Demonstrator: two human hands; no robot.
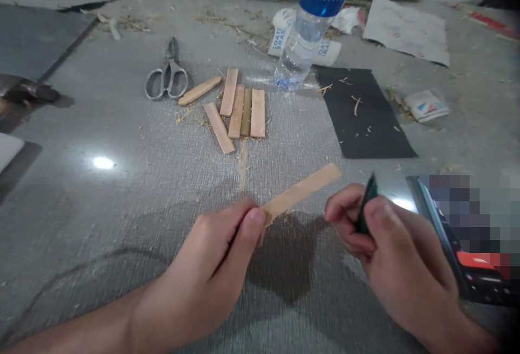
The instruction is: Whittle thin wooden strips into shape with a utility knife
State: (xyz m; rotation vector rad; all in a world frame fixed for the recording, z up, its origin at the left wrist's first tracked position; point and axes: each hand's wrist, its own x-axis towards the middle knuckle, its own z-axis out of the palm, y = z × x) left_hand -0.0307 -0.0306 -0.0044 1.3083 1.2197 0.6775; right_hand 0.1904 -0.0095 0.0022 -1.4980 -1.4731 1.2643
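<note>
Strip of pale flat wood (303, 191), pinched by the left hand (211, 259), slants lengthwise away and rightward, its tip near the right hand (392, 243) pinching a thin dark-green piece (367, 205).

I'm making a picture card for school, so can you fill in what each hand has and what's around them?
Left hand: pinches one end of a pale flat strip
Right hand: holds a small dark green piece, exact kind unclear
Beyond the strip: short flat pieces
Left of those: scissors
Right of those: water bottle, blue label; black sheet with shavings on it
</note>
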